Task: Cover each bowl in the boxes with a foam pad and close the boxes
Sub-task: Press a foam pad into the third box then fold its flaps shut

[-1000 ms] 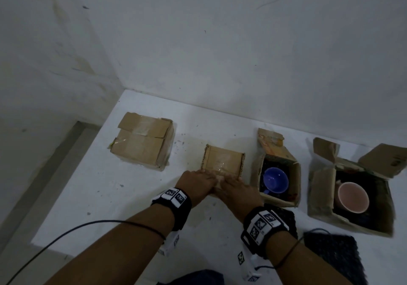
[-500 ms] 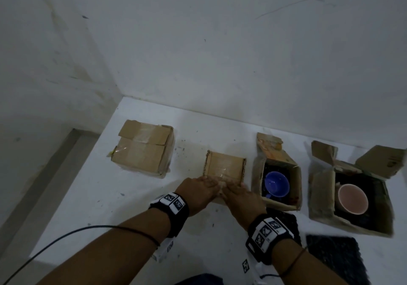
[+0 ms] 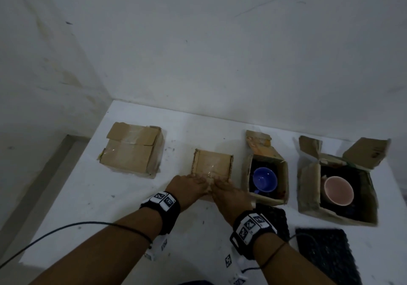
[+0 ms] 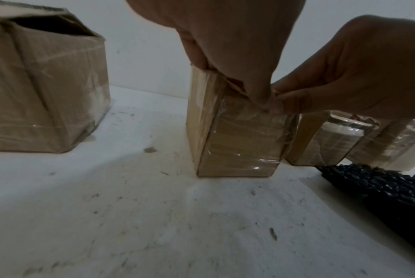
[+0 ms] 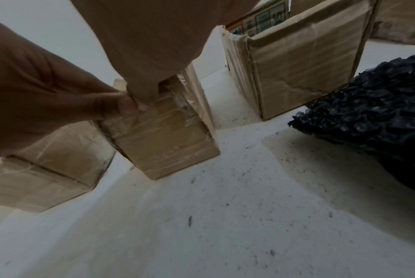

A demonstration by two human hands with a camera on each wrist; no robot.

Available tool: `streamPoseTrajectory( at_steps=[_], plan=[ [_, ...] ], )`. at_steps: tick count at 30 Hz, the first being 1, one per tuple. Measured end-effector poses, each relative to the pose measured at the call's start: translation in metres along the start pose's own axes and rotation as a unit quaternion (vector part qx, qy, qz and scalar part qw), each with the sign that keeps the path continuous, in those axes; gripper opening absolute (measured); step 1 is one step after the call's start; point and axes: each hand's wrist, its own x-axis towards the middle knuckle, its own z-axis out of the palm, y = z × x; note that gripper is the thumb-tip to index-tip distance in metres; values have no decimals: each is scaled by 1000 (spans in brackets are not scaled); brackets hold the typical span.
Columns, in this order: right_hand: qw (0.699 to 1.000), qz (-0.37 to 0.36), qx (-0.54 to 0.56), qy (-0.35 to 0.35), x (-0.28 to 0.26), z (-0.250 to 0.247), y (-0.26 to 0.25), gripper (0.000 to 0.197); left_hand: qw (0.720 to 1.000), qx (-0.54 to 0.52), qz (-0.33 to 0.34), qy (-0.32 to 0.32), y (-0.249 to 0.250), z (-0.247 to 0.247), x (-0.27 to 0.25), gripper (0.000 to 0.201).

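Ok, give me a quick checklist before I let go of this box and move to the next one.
1. Small box lid down: ok, both hands press its near edge.
2. Left hand and right hand free of other items: ok.
3. Large box closed: ok.
4. Blue bowl covered: not ok, its box is open.
5. Pink bowl covered: not ok.
6. Foam pads within reach: ok, beside the right wrist.
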Motion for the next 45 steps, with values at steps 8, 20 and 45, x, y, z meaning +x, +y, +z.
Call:
streamPoseTrajectory(
  at_steps=[8,20,45],
  plan=[
    [980,3,192,44,-54,-13,30,47,991,-26,-131,27,21,3,1,30],
    [969,110,220,-4,-156,18,154,42,921,-205,-207,258,197,38,-1,45],
    [828,112,549,-11,-168,-17,133,32,515,-780,-332,125,258,37,3,55]
  ],
)
